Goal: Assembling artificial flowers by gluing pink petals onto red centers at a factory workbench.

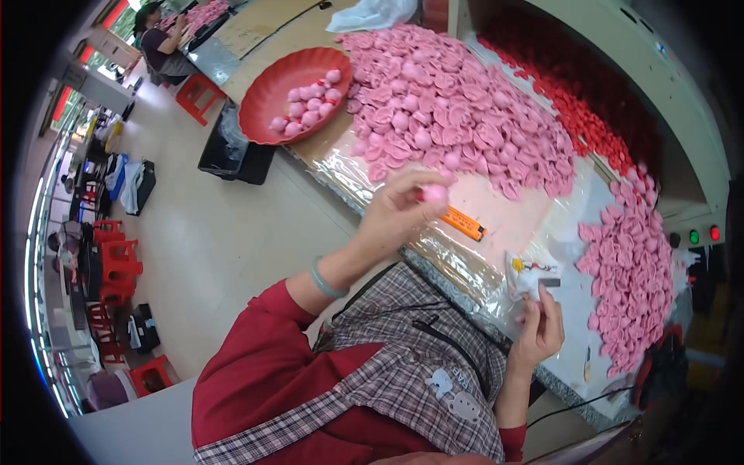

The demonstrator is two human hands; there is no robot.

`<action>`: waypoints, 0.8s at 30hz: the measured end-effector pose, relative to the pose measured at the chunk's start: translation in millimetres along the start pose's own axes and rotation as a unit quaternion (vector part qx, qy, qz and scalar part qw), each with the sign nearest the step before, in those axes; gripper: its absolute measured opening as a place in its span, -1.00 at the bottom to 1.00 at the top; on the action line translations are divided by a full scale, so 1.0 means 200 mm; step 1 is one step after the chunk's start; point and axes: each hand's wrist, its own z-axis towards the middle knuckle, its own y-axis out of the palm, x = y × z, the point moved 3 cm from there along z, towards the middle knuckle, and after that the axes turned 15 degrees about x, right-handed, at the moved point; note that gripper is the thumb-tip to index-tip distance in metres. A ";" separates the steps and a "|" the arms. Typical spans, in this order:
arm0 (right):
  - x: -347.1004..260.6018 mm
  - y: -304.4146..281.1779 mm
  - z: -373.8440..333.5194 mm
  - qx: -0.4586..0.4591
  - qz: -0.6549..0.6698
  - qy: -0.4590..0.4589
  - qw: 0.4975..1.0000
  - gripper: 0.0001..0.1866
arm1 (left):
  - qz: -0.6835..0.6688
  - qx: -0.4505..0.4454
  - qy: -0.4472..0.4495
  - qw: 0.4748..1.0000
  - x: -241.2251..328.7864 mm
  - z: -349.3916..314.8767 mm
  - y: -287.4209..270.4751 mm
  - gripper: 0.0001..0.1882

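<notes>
My left hand (389,217) is raised over the table's near edge, its thumb and fingers closed on a small pink ball (435,194) with a bit of red beside it. Lower right, my right hand (541,329) has its fingers pinched near a small dark flat blade-like piece (549,283), which seems to be in its fingertips. Just beyond those fingertips lies a crumpled white packet (528,271) with coloured print. Between the hands, an orange flat bar (463,225) rests on the table. A red scalloped bowl (260,93) holds several pink balls with red parts (310,108).
A large heap of pink cup-shaped pieces (465,116) covers the table's far side; another pink heap (628,287) lies right. Red pieces (581,116) fill the pale machine housing (682,93). A black crate (232,151) stands left of the table. Another person (161,46) sits far left.
</notes>
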 end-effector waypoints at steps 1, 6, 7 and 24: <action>-0.01 0.00 0.01 -0.004 0.009 -0.007 1.000 -0.68 | 0.067 0.030 0.061 0.995 0.04 0.07 -0.06 -0.69; -0.05 0.06 0.05 -0.017 -0.049 -0.153 0.987 -0.73 | 0.347 0.181 0.221 0.893 0.29 0.36 -0.38 -0.67; -0.06 0.07 0.05 -0.013 -0.053 -0.154 0.987 -0.73 | 0.418 0.184 0.310 0.834 0.31 0.43 -0.45 -0.66; -0.12 0.21 0.16 -0.067 -0.194 -0.248 0.947 -0.74 | 0.401 -0.118 0.454 0.787 -0.01 0.25 0.24 -0.67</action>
